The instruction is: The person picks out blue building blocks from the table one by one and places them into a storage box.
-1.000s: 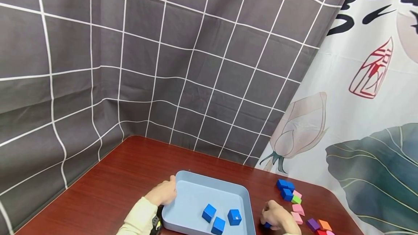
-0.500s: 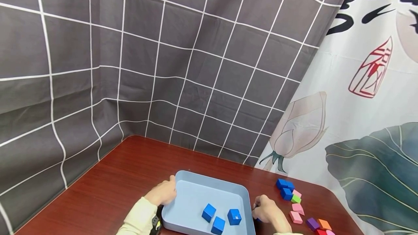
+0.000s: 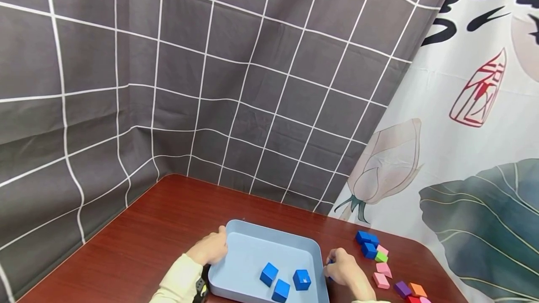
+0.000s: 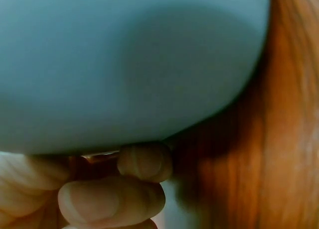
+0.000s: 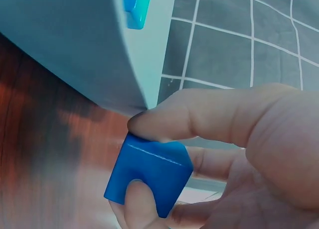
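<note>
A light-blue tray [image 3: 248, 258] with raised walls lies on the table, three blue blocks inside it; one is the block [image 3: 269, 272]. At its left wall my left hand [image 3: 209, 248] grips the edge, and in the left wrist view the curled fingers [image 4: 112, 201] lie against the tray's wall [image 4: 99, 89]. Just outside the right wall my right hand [image 3: 343, 268] pinches another blue block [image 5: 154, 171] between thumb and fingers. The right wrist view shows this block close to the tray's outer wall [image 5: 75, 50]. Part of it is hidden by the fingers.
Right of the tray lie blue blocks [image 3: 369, 250], a green block [image 3: 381, 257], pink blocks [image 3: 381, 280], a purple block [image 3: 403, 289] and an orange block [image 3: 418, 290]. A grey gridded curtain [image 3: 252, 83] hangs behind the brown table [image 3: 177, 214].
My right hand has moved left toward the tray's right wall with the blue block, rising slightly in the last half second. The left hand and the tray have stayed put.
</note>
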### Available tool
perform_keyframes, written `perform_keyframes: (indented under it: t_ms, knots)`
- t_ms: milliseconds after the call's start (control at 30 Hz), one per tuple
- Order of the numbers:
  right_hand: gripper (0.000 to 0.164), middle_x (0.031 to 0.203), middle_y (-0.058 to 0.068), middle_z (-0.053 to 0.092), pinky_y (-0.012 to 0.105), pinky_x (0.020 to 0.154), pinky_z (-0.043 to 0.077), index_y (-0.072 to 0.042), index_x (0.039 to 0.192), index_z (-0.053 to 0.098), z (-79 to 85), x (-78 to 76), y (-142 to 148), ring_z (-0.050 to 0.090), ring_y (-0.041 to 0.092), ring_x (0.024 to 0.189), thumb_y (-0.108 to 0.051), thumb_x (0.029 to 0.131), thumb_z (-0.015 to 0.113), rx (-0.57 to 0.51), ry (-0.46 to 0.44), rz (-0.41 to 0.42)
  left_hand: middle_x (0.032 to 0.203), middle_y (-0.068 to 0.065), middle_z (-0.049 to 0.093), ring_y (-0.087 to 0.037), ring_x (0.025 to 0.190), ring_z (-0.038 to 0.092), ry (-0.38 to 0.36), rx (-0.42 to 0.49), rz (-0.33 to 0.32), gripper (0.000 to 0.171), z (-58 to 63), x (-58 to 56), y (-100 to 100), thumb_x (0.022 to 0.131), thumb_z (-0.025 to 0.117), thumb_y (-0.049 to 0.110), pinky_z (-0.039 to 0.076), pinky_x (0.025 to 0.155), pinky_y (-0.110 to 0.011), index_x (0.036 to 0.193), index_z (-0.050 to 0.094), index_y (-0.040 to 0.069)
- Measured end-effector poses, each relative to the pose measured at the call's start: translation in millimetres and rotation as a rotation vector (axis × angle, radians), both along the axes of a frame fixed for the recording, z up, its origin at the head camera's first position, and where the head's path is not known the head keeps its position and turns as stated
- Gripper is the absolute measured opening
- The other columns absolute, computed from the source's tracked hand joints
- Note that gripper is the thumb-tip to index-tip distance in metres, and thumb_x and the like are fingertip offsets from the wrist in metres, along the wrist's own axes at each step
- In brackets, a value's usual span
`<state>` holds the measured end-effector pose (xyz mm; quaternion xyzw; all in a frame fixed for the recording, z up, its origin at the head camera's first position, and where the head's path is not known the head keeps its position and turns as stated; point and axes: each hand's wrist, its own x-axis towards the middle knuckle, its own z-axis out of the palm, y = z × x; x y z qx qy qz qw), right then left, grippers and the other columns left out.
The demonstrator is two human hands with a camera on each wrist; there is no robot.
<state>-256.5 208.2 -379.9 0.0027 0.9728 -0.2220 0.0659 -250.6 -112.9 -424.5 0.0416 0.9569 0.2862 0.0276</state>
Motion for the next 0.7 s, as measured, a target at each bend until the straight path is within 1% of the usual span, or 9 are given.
perform_keyframes:
  t_ms: [200,367,500,633,700]
  knots:
    - [0.013,0.061,0.006,0.049,0.033,0.052,0.043,-0.004,0.071,0.053,3.4,0.2,-2.1,0.046,0.018,0.055,-0.008,0.067,0.065,-0.022,0.025,-0.031,0.096,-0.023,0.050,-0.024,0.075,0.050,-0.004,-0.001,0.005,0.052,0.3,-0.1,0.7,0.082,0.042,0.009,0.038,0.063,-0.040,0.124,0.020,-0.013]
    - [0.017,0.062,0.006,0.049,0.033,0.051,0.043,-0.002,0.073,0.052,4.9,0.7,-5.0,0.046,0.018,0.056,-0.008,0.066,0.066,-0.039,0.077,-0.027,0.098,-0.024,0.050,-0.024,0.076,0.050,-0.015,0.010,-0.003,0.052,1.3,-0.1,-0.1,0.082,0.042,0.009,0.039,0.065,-0.040,0.124,0.020,-0.013]
    - [0.019,0.062,0.006,0.047,0.031,0.050,0.043,-0.002,0.074,0.049,4.8,-0.6,-8.5,0.045,0.018,0.056,-0.007,0.065,0.066,-0.068,0.113,-0.024,0.095,-0.024,0.050,-0.025,0.074,0.050,0.002,0.004,0.003,0.053,1.0,0.7,0.1,0.082,0.043,0.009,0.039,0.063,-0.040,0.124,0.021,-0.014]
    - [0.026,0.066,0.006,0.049,0.034,0.051,0.044,-0.002,0.080,0.047,3.3,-2.3,-14.0,0.046,0.018,0.057,-0.007,0.064,0.068,-0.079,0.160,-0.005,0.095,-0.024,0.050,-0.027,0.077,0.050,0.023,-0.009,0.013,0.053,0.5,1.6,0.3,0.082,0.043,0.009,0.038,0.064,-0.041,0.123,0.022,-0.014]
    - [0.030,0.069,0.007,0.050,0.035,0.052,0.044,-0.002,0.083,0.047,2.3,-2.6,-17.2,0.046,0.018,0.059,-0.008,0.064,0.069,-0.085,0.173,0.008,0.097,-0.025,0.050,-0.027,0.079,0.050,0.022,-0.010,0.010,0.053,0.4,1.5,-0.2,0.082,0.043,0.009,0.038,0.065,-0.041,0.124,0.022,-0.014]
